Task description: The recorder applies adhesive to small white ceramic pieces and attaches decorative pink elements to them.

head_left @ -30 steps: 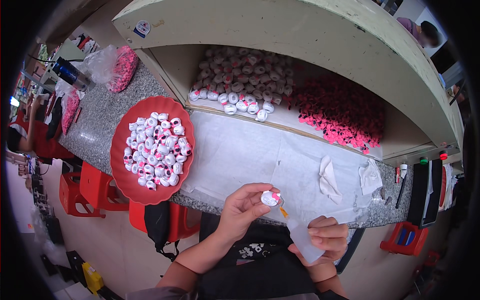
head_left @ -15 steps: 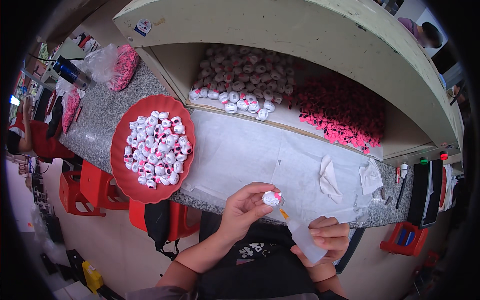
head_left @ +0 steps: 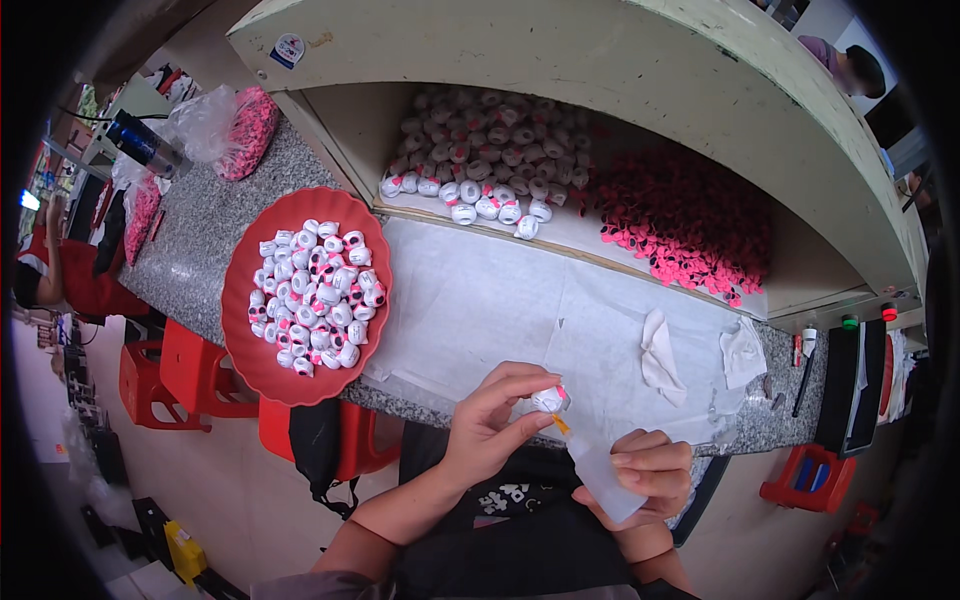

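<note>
Between the thumb and fingers of my left hand (head_left: pixel 490 420) is a small white figurine head (head_left: pixel 549 398) with a pink patch. My right hand (head_left: pixel 645 475) is wrapped round a translucent white squeeze bottle (head_left: pixel 606 480). Its thin orange-yellow nozzle (head_left: pixel 560 424) points up at the underside of the head, very near or touching it; I cannot tell which. Both hands are above the table's front edge. To the left stands a red scalloped tray (head_left: pixel 240 330) heaped with similar white and pink heads (head_left: pixel 318 295).
White paper (head_left: pixel 480 310) covers the worktop, with two crumpled white cloths (head_left: pixel 660 360) (head_left: pixel 742 355) at right. A shelf unit (head_left: pixel 560 50) behind holds more white heads (head_left: pixel 490 150) and a pile of small pink pieces (head_left: pixel 690 240). Bags of pink pieces (head_left: pixel 245 135) lie far left; red stools (head_left: pixel 200 375) stand below.
The bottle has moved slightly up and left, bringing its nozzle to the head. My left hand has shifted a little right and turned the head.
</note>
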